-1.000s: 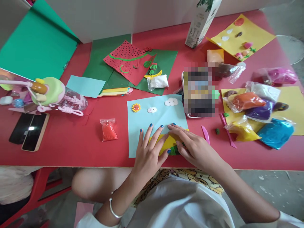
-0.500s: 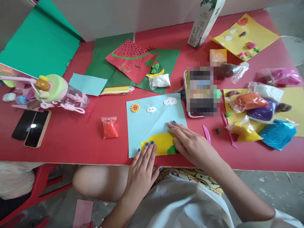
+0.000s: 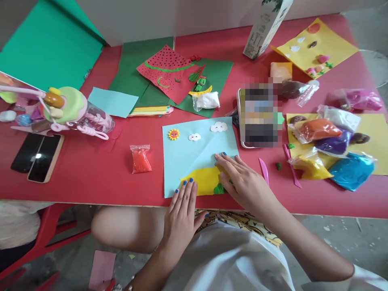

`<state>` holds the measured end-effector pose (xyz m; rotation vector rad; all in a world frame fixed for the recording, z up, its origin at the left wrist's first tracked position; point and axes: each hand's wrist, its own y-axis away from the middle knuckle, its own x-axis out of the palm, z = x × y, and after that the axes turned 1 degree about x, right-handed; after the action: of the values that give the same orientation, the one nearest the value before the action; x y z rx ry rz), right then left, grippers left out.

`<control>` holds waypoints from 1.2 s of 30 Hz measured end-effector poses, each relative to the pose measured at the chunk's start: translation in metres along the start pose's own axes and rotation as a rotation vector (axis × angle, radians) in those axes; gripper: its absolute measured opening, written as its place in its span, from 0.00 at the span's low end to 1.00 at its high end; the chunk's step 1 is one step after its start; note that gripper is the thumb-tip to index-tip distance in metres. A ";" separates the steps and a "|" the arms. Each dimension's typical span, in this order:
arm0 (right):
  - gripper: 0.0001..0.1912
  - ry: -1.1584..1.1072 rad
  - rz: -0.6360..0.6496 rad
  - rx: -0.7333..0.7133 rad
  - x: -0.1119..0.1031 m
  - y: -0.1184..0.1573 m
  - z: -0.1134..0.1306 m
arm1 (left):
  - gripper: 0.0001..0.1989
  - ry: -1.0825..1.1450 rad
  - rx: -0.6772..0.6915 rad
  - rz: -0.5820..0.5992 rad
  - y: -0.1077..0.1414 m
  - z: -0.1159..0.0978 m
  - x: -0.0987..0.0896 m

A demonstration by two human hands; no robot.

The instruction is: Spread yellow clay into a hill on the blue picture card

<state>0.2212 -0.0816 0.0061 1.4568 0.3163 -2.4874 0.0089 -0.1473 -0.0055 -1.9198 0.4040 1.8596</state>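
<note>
A light blue sheet of paper point(image 3: 188, 155) lies in front of me, bearing a smiling sun point(image 3: 173, 134), two white clouds and a yellow clay area point(image 3: 206, 180) along its lower part. My left hand point(image 3: 183, 210) lies flat with fingers stretched over the yellow clay's lower left end. My right hand point(image 3: 242, 176) rests on the sheet's right side, fingers extended and a little apart, partly covering a green clay patch point(image 3: 218, 188). Neither hand holds anything. To the left of the sheet lies a small bag of red clay point(image 3: 141, 159).
Bags of clay point(image 3: 321, 130) and pink plastic tools point(image 3: 263, 171) lie at the right. Beyond the sheet are a phone point(image 3: 257, 117) with a blurred screen, watermelon artwork point(image 3: 172, 72) and a tall carton point(image 3: 266, 30). A bottle point(image 3: 98, 117) and phones point(image 3: 45, 157) lie at the left.
Both hands stay on the sheet in nearly the same pose. The view has shifted slightly; nothing has been picked up or let go.
</note>
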 end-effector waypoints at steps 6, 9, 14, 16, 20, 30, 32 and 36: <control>0.18 -0.003 0.008 0.003 -0.001 0.000 0.001 | 0.36 0.014 -0.033 -0.023 0.007 0.001 0.000; 0.18 0.007 0.005 -0.008 -0.001 0.001 0.000 | 0.36 0.027 -0.058 -0.023 0.012 0.002 -0.001; 0.16 0.012 0.021 -0.027 -0.002 0.001 -0.001 | 0.32 0.163 -0.044 0.024 0.016 0.013 -0.010; 0.16 0.014 0.019 -0.031 -0.003 0.001 0.000 | 0.31 0.251 -0.052 0.007 0.017 0.020 -0.013; 0.15 0.017 0.007 -0.034 -0.004 0.001 0.002 | 0.30 0.264 -0.179 -0.114 0.012 0.034 -0.014; 0.15 0.010 0.024 -0.047 -0.007 -0.001 0.001 | 0.26 0.207 -0.115 -0.079 -0.004 0.046 -0.011; 0.16 0.001 0.022 -0.047 -0.007 -0.001 0.001 | 0.26 0.191 -0.103 -0.100 -0.002 0.046 -0.011; 0.16 -0.007 0.010 -0.048 -0.008 -0.001 0.002 | 0.25 0.189 -0.094 -0.144 0.000 0.046 -0.010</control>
<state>0.2226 -0.0806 0.0140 1.4274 0.3632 -2.4591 -0.0318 -0.1255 0.0039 -2.1362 0.2318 1.6394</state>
